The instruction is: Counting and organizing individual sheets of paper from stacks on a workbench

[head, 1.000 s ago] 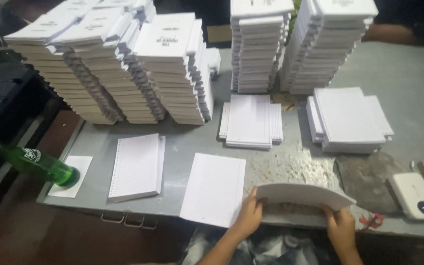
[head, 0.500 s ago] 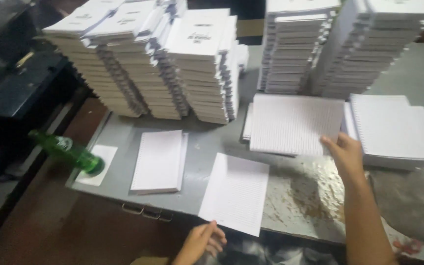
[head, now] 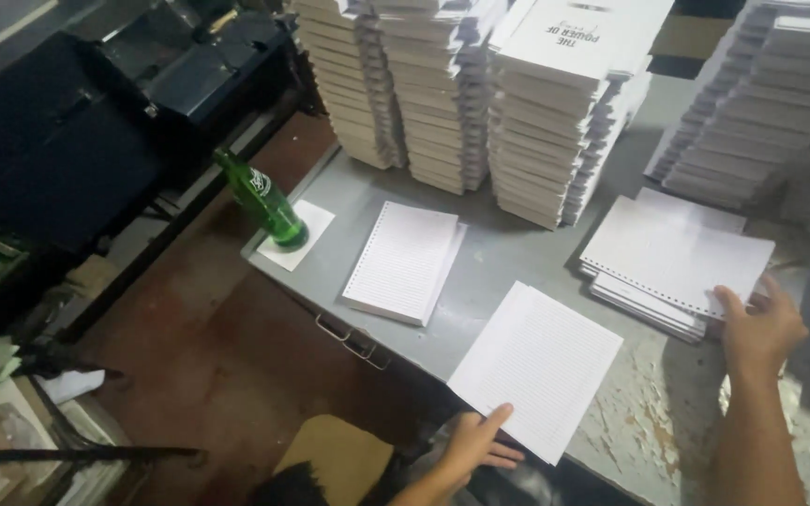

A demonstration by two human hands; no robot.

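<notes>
Grey, paint-chipped metal table [head: 517, 253] fills the view, its far edge crowded with tall stacks of white booklets [head: 480, 84]; at least four stacks show, and those at the right are cut off by the frame, so the full count cannot be told. Three low piles of paper lie nearer: one punched pile [head: 403, 260] left of centre, one lined pile [head: 538, 367] at the near edge, and one wider punched pile [head: 675, 262] to the right. One green glass bottle [head: 262, 200] stands tilted on a white sheet [head: 294, 236] at the table's left corner.

Left hand [head: 476, 442] rests at the near corner of the lined pile, fingers loosely spread, the forefinger lying on the top sheet; it grips nothing. Right hand [head: 759, 326] sits at the right edge of the wider punched pile, fingers slightly apart and curled, fingertips touching the top sheets without a visible pinch.
</notes>
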